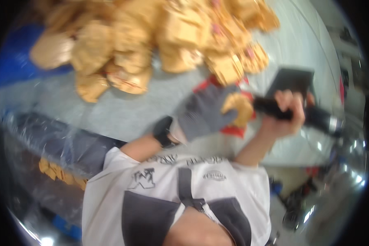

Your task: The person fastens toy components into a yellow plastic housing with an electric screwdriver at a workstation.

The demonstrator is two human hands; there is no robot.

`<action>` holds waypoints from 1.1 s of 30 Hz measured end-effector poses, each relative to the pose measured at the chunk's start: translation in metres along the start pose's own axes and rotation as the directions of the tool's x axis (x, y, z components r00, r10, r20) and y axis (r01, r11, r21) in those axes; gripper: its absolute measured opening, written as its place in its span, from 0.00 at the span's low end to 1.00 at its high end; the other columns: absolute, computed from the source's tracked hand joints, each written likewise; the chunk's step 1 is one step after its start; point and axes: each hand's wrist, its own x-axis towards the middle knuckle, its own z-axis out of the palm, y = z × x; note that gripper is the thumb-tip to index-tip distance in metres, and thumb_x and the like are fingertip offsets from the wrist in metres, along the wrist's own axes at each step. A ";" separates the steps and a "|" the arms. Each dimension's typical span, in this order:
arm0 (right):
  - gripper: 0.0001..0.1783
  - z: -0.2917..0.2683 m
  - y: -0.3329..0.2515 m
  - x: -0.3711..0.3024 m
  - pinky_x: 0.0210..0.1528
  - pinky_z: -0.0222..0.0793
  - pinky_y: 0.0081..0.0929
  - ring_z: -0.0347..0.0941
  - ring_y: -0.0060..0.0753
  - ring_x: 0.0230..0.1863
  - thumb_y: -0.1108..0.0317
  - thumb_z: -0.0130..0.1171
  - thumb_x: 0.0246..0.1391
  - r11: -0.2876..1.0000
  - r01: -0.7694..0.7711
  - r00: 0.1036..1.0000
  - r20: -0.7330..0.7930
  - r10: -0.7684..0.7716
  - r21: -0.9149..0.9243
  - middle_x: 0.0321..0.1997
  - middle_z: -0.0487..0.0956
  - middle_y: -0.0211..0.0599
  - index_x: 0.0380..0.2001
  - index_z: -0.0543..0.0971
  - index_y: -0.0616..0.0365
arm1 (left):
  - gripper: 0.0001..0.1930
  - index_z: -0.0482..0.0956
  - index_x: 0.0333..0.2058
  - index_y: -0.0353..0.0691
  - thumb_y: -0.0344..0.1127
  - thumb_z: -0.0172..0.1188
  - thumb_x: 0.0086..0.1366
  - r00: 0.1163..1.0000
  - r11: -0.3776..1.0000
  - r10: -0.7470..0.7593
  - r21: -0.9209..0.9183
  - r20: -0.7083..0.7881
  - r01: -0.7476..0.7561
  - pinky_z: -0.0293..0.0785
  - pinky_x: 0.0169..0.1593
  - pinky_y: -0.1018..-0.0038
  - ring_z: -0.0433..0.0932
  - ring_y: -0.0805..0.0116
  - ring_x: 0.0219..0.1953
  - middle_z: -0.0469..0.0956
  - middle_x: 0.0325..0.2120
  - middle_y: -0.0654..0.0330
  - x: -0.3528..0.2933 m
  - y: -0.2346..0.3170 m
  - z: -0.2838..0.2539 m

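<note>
My left hand (211,108), in a grey glove with a black band at the wrist, has its thumb and fingers closed round a small tan moulded piece (241,110). Under and around that piece shows something red (235,130), mostly hidden by the glove. My bare right hand (286,114) grips a black cylindrical hand tool (322,119), whose narrower end points left at the tan piece. Motion blur hides the tool's exact kind and whether its tip touches the piece.
Across the far side of the pale grey table (110,110) lies a heap of tan moulded pieces (184,28). A dark flat panel (293,80) stands behind my right hand. Blue sheeting (14,55) lies at the left, with clear plastic wrap (61,135) nearer me.
</note>
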 end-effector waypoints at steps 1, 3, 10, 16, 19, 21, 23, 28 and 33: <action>0.22 -0.021 -0.007 0.004 0.25 0.62 0.23 0.57 0.21 0.19 0.77 0.49 0.40 0.982 -0.005 1.000 0.001 0.005 0.188 0.19 0.64 0.30 0.44 0.63 0.56 | 0.28 0.63 0.49 0.40 0.45 0.57 0.50 0.999 0.999 -0.036 0.025 0.027 0.035 0.68 0.29 0.64 0.71 0.54 0.27 0.71 0.29 0.50 0.004 0.003 0.003; 0.20 -0.068 -0.042 0.007 0.27 0.62 0.23 0.59 0.20 0.21 0.74 0.52 0.41 0.967 0.145 0.985 -0.127 -0.120 0.208 0.20 0.65 0.26 0.42 0.66 0.55 | 0.27 0.63 0.49 0.41 0.44 0.56 0.51 0.989 0.993 -0.112 0.043 0.100 0.108 0.69 0.34 0.64 0.72 0.54 0.32 0.72 0.32 0.51 0.008 0.015 0.010; 0.19 -0.064 -0.112 -0.001 0.34 0.57 0.28 0.60 0.26 0.23 0.70 0.49 0.47 0.905 0.423 0.903 0.066 -0.425 0.052 0.23 0.64 0.32 0.44 0.65 0.63 | 0.16 0.68 0.46 0.34 0.34 0.47 0.60 0.912 0.643 0.342 -0.651 -0.228 -0.404 0.68 0.42 0.79 0.71 0.70 0.39 0.72 0.36 0.59 -0.049 -0.040 -0.068; 0.17 -0.050 -0.099 -0.005 0.33 0.56 0.27 0.59 0.26 0.23 0.72 0.48 0.47 0.934 0.348 0.936 0.020 -0.350 0.078 0.22 0.63 0.32 0.42 0.67 0.63 | 0.16 0.73 0.42 0.38 0.42 0.51 0.59 0.681 0.391 0.715 -0.898 0.159 -0.202 0.67 0.44 0.63 0.71 0.56 0.41 0.72 0.40 0.52 -0.044 0.004 -0.149; 0.16 -0.055 -0.101 -0.013 0.32 0.56 0.26 0.59 0.25 0.22 0.72 0.49 0.46 0.937 0.346 0.938 -0.011 -0.346 0.049 0.21 0.63 0.32 0.42 0.69 0.62 | 0.22 0.73 0.42 0.42 0.37 0.65 0.46 0.911 0.903 0.309 0.384 -0.273 -0.192 0.65 0.47 0.68 0.70 0.56 0.40 0.72 0.36 0.58 -0.043 0.023 -0.126; 0.17 -0.063 -0.104 -0.015 0.32 0.55 0.26 0.58 0.25 0.22 0.72 0.47 0.47 0.932 0.362 0.932 -0.016 -0.362 0.014 0.22 0.63 0.31 0.43 0.68 0.62 | 0.24 0.70 0.43 0.41 0.33 0.65 0.44 0.753 0.979 0.105 0.199 -0.650 0.035 0.63 0.49 0.66 0.68 0.56 0.43 0.71 0.39 0.57 -0.033 -0.025 -0.122; 0.19 -0.072 -0.104 -0.015 0.31 0.56 0.27 0.58 0.25 0.22 0.73 0.48 0.47 0.930 0.367 0.930 -0.028 -0.367 0.013 0.21 0.63 0.31 0.45 0.66 0.61 | 0.33 0.64 0.49 0.40 0.36 0.66 0.42 0.589 0.763 0.088 0.434 -0.803 0.478 0.61 0.51 0.61 0.62 0.50 0.49 0.63 0.48 0.50 -0.041 -0.063 -0.131; 0.21 -0.074 -0.098 -0.027 0.30 0.58 0.28 0.59 0.25 0.21 0.71 0.47 0.48 0.951 0.300 0.946 -0.103 -0.307 -0.075 0.22 0.63 0.30 0.48 0.62 0.59 | 0.34 0.64 0.49 0.39 0.38 0.66 0.41 0.524 0.550 -0.072 0.405 -0.848 0.730 0.63 0.51 0.63 0.64 0.51 0.49 0.64 0.48 0.48 -0.054 -0.109 -0.126; 0.20 -0.084 -0.101 -0.034 0.28 0.58 0.26 0.59 0.23 0.20 0.71 0.47 0.47 0.952 0.274 0.933 -0.201 -0.298 -0.140 0.21 0.62 0.29 0.47 0.64 0.56 | 0.25 0.73 0.40 0.33 0.33 0.67 0.41 0.511 0.722 0.229 0.497 -0.829 0.482 0.68 0.46 0.67 0.72 0.56 0.42 0.74 0.37 0.51 -0.051 -0.089 -0.157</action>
